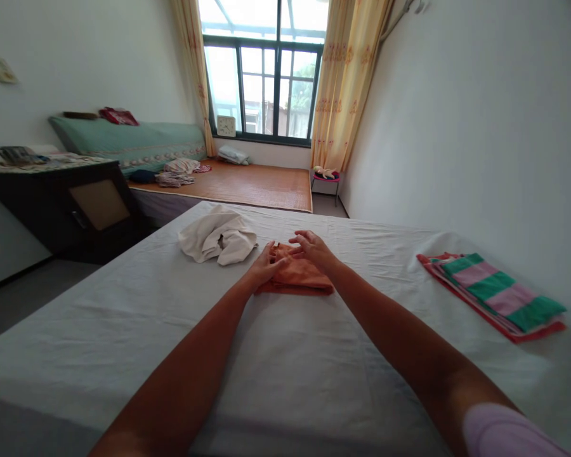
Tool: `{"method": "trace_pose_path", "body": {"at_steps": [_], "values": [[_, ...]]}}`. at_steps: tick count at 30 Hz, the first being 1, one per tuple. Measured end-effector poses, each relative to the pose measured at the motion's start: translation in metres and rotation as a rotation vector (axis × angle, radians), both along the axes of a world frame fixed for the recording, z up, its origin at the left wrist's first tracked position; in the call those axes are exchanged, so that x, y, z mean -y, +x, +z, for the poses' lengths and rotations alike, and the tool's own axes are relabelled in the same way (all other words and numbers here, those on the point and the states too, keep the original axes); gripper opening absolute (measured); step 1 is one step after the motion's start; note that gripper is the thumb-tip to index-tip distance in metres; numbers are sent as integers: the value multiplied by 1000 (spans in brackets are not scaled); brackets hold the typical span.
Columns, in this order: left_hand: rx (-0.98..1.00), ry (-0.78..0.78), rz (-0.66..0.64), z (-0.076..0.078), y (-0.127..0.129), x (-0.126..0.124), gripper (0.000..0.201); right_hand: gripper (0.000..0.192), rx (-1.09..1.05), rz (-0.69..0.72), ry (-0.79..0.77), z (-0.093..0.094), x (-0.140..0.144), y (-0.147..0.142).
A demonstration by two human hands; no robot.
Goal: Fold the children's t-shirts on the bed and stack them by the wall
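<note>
1. Head view: an orange cloth (pixel 297 278) lies folded on the white bed sheet (pixel 124 317), mid-bed.
2. The left hand (pixel 265 266) rests flat on its left edge, fingers loose.
3. The right hand (pixel 313 249) touches its far edge, fingers spread, clamping nothing.
4. A crumpled white cloth (pixel 217 238) lies just left; a striped towel (pixel 495 293) sits far right.

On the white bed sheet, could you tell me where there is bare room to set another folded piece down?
Free: the sheet between the arms, and between the orange cloth and the striped folded stack. Crowded: the far middle, where left hand, right hand and crumpled white cloth sit together.
</note>
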State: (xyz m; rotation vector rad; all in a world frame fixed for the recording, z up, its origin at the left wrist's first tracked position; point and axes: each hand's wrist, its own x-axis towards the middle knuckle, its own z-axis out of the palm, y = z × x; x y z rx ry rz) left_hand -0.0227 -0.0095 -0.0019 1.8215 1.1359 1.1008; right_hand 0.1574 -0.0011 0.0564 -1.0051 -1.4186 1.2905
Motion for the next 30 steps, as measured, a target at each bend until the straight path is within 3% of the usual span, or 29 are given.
{"method": "trace_pose_path", "body": {"at_steps": [2,7,12,16,19,21,23,27,30], "values": [[-38,36,27,-2,2,0,70,25,-3,-77,58,3,1,13],[-167,115,95,3,-3,-2,55,37,39,-248,211,2,2,39],[-561,146,254,14,-12,8,43,39,270,-318,359,-9,6,44],[-682,403,320,24,1,22,34,36,686,-140,606,-27,14,36],[-700,547,140,21,15,18,39,41,934,80,747,-44,21,26],[-729,485,4,12,19,10,42,47,1055,156,758,-54,25,22],[-763,380,-35,0,18,0,44,51,1129,176,722,-62,25,22],[-813,262,67,-15,8,-11,46,54,1163,147,617,-72,16,36],[-829,252,111,-18,5,-12,48,55,1165,22,501,-79,3,52]]}}
